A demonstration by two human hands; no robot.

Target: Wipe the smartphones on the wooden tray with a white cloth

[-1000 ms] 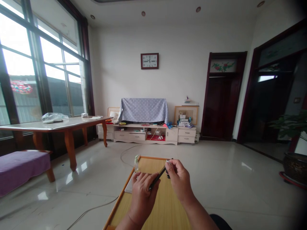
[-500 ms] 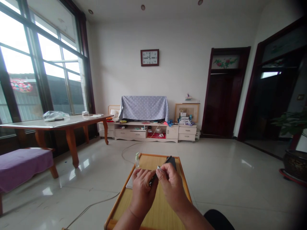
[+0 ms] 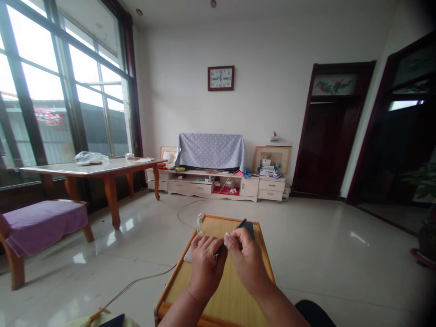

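Over the small wooden table my two hands are close together. My left hand [image 3: 207, 263] is closed, its fingers curled round a slim dark object [image 3: 220, 250] whose kind I cannot make out. A dark end of what looks like the same object shows beyond the right hand. My right hand [image 3: 245, 254] is closed in a pinch on a small whitish piece [image 3: 227, 234], perhaps cloth or tissue, right against the dark object. Behind the left hand stands a clear pump bottle [image 3: 200, 223] with a pale green top. A white flat item [image 3: 188, 255] is partly hidden by that hand.
The small wooden table [image 3: 235, 299] has a raised rim. A dark flat item [image 3: 250, 228] lies at its far right corner. A cable [image 3: 143, 276] runs over the floor at left. Farther off are a long table [image 3: 112, 166], a purple-covered seat [image 3: 47, 222] and a low cabinet [image 3: 190, 187].
The camera view has turned slightly left, so the room appears shifted right. Both hands keep their grips and nearly the same pose.
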